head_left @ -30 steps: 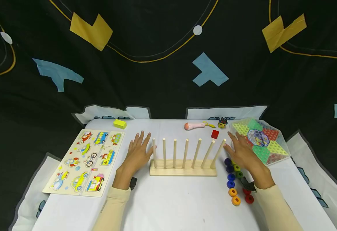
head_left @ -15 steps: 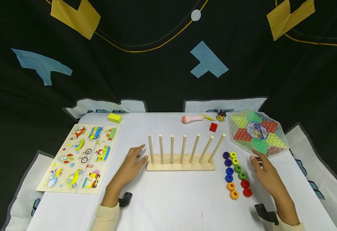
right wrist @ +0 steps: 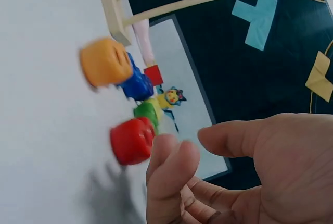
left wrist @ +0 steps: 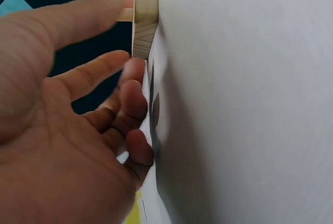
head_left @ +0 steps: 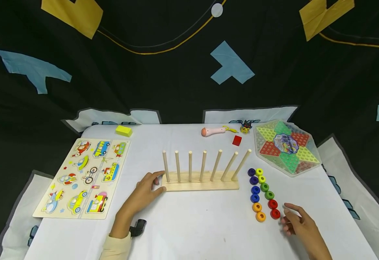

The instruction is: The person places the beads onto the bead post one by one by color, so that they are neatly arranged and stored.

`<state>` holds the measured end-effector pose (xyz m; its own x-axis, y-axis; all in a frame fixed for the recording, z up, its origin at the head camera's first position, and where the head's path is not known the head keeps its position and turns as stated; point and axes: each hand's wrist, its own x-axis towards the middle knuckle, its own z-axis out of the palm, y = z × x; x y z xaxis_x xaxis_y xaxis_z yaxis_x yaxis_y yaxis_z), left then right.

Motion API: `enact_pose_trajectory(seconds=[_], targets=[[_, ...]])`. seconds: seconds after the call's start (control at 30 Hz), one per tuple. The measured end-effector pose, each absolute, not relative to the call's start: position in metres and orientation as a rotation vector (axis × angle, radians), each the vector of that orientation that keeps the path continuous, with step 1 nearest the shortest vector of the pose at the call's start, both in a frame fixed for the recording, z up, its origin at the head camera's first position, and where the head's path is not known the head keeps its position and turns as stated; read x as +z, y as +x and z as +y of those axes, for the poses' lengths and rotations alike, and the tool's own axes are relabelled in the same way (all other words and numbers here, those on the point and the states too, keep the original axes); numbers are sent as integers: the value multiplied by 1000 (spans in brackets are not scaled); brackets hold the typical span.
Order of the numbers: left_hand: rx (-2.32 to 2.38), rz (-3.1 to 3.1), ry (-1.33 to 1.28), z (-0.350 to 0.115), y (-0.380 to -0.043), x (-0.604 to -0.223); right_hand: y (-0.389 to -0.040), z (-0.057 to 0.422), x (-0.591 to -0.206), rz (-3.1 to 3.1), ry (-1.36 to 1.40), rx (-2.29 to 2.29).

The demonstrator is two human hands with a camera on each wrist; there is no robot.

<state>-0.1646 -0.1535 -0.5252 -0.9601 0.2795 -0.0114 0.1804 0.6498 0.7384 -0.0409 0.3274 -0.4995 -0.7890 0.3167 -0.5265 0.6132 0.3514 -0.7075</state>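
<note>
While facing a black backdrop [head_left: 143, 90] across a white table [head_left: 202, 224], have a picture puzzle board [head_left: 83, 178] lying at left and a hexagonal game box [head_left: 286, 146] at far right. Between them, have a wooden rack [head_left: 200, 186] standing mid-table with seven upright pegs [head_left: 190, 166]. Grasp its left end with the left hand [head_left: 143, 196], bent round the corner. Hang the right hand [head_left: 303, 227], relaxed and released, just beside two red beads [head_left: 275, 217]. Farther back, see a pink toy stick [head_left: 214, 131], a yellow block [head_left: 123, 130] past the board, a little figure [head_left: 245, 127] and a red block [head_left: 237, 140]. Right of the rack, count also, paired by colour, purple beads [head_left: 253, 182], blue beads [head_left: 255, 200], orange beads [head_left: 261, 219], yellow beads [head_left: 259, 174] and green beads [head_left: 269, 197].
</note>
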Motion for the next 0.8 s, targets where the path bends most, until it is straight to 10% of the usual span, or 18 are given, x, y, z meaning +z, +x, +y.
enact_pose_trajectory(seconds=[0.8], targets=[[1281,2680,383,-157,-167,-533,-35,301,-522,2336,925,-1434]])
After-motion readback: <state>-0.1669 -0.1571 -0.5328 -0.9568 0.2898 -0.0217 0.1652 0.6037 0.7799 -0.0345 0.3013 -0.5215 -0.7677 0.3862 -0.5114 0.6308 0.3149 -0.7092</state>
